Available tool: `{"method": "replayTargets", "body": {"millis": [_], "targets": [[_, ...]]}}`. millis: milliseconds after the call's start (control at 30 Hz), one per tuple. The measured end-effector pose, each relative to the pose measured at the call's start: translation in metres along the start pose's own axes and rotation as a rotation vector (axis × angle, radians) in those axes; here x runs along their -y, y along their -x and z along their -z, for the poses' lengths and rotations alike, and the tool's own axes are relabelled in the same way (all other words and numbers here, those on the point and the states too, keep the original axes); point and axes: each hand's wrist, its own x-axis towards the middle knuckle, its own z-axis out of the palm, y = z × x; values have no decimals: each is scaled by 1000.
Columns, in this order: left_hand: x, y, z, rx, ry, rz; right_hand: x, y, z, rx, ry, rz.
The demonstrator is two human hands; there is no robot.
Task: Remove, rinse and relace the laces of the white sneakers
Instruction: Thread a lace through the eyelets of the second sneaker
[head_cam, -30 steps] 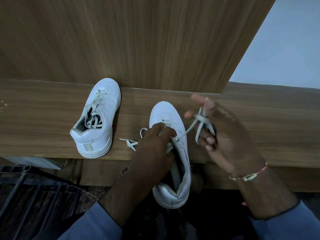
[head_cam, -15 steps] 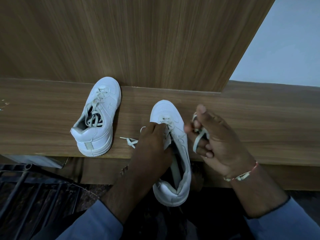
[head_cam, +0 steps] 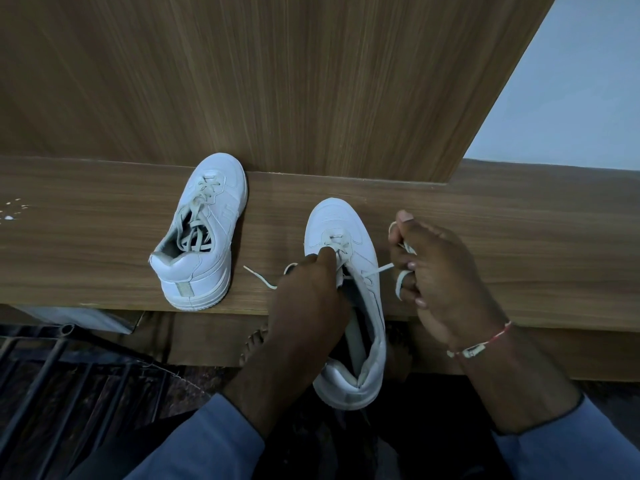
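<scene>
Two white sneakers lie on a wooden ledge [head_cam: 86, 244]. The left sneaker [head_cam: 204, 237] is fully laced and stands untouched. The right sneaker [head_cam: 356, 258] points away from me with its heel hanging over the ledge's front edge. My left hand [head_cam: 308, 299] rests on its tongue area, fingers curled and pinching the lace at the lowest eyelets. My right hand [head_cam: 433, 271] holds the loose lace [head_cam: 400, 285], which is looped around its fingers to the right of the shoe. Another lace end [head_cam: 259, 277] trails on the ledge to the left.
A tall wood-grain panel [head_cam: 277, 81] rises right behind the shoes. A pale wall [head_cam: 571, 98] shows at upper right. Dark metal bars [head_cam: 62, 382] lie on the floor at lower left. White specks [head_cam: 14, 207] dot the ledge's far left.
My right hand came down and in toward the shoe, gathering the lace around its fingers. My left hand stayed on the right sneaker's eyelets.
</scene>
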Motion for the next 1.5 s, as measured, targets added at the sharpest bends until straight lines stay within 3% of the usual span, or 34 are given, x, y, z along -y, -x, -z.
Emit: {"method": "replayTargets", "body": {"millis": [433,800,1067,1500], "targets": [[-1,0,-2,-37,-3,-41,5,2,-2,-88,-53,150],[2,1,-5,-11,22,-43,4,-2,-1,-140,-84,160],[5,-5,-5,5,-47,-378,-1,-6,3,-36,-4,174],[-3,-6,-8,34,-28,-233,6,1,8,-140,-101,230]]}}
